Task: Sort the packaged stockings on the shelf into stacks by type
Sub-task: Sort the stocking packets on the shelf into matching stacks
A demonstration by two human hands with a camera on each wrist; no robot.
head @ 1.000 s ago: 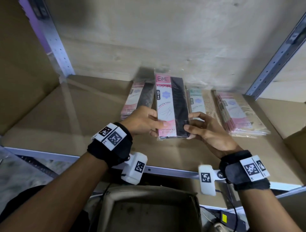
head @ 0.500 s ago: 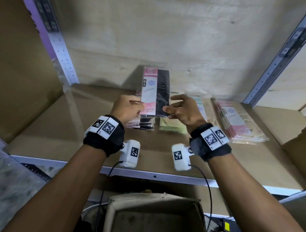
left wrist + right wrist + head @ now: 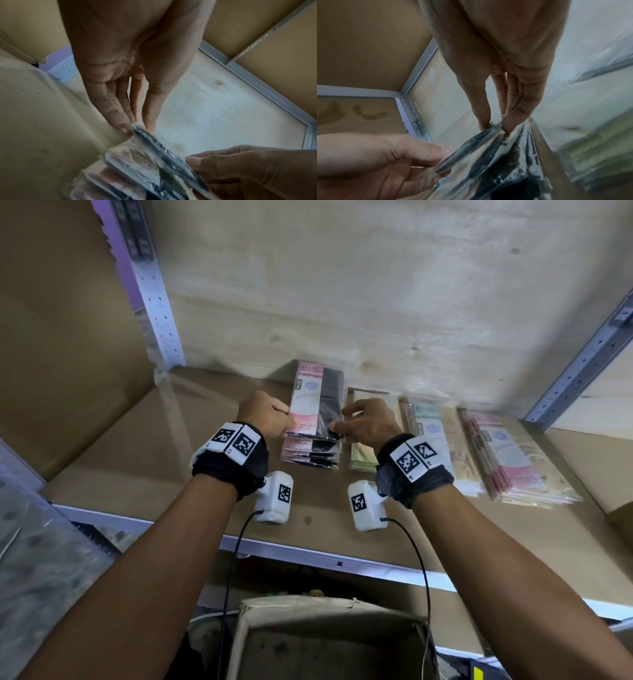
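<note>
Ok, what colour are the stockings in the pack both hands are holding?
Black, beside a pink and white label card. The pack shows best in the head view.

A second ago I held the pink-and-black packet [image 3: 317,400] out in front of the stacks, toward 6 o'clock on the shelf. Now my left hand [image 3: 265,419] and right hand [image 3: 368,422] have carried it toward 12 o'clock, and it hovers tilted just above the black stack [image 3: 310,453]. My wrists have drawn closer together, pinching its two near corners. The green stack [image 3: 363,458] has come into view at 3 o'clock.
</note>
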